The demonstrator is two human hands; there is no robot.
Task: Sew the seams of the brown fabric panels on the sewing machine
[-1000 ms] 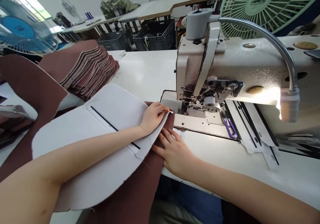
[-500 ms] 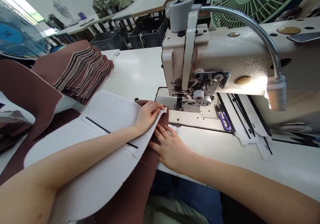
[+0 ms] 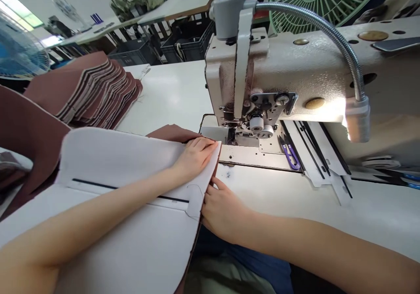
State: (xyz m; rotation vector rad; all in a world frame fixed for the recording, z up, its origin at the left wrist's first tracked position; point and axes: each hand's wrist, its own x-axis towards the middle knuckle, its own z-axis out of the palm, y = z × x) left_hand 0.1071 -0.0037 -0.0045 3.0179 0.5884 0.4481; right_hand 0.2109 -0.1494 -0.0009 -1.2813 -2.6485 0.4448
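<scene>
A large white-backed panel with a black strip across it lies over brown fabric, their edges together on the right. My left hand grips the top right corner of the panel, fingers pressed together. Lower down, my right hand is closed on the right edge of the layers, its fingertips partly hidden beneath them. Just beyond the corner is the presser foot area of a sewing machine. A loose thread curls on the panel.
Purple thread snips and white templates with black slots lie right of the needle. Brown cut pieces are stacked at the left. A lamp hangs from the machine arm, and a green fan stands behind.
The panel has turned and flattened, its right edge now lined up over the brown fabric. My right hand has moved slightly down and closed round the edge; my left stays at the corner.
</scene>
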